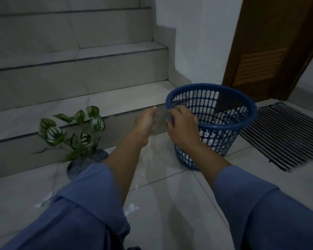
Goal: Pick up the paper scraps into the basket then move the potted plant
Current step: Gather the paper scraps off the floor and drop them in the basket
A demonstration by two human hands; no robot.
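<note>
**Both hands at the basket rim, scraps left on the floor**

The blue plastic basket (249,112) stands on the tiled floor (170,204) at the foot of the stairs (80,78), right of centre. White crumpled paper (210,139) shows through its slotted wall, low inside.

The right hand (183,127) is at the near left part of the rim with its fingers curled. The picture is blurred there, so I cannot tell whether they grip the rim, pinch something, or only hover. The left hand (146,121) is in the air just beside it, apart from the basket, with its fingers loosely bent and relaxed. Both forearms reach forward out of blue sleeves (90,195).

Paper scraps lie on the floor near the person: one bunch (131,209) under the left forearm, smaller bits (140,179) further on towards the basket, and a pale piece (44,200) at the left, partly hidden by the sleeve.

The potted plant (74,134), with striped green and white leaves, sits on the floor against the lowest step, well to the left of the basket. Its dark round pot (83,164) is partly covered by the left sleeve, and its leaves reach up over the edge of the step.

A black and white striped doormat (285,136) lies just right of the basket, in front of a brown wooden door (271,47) with a slatted panel. A pale wall (197,42) fills the corner between stairs and door.
</note>
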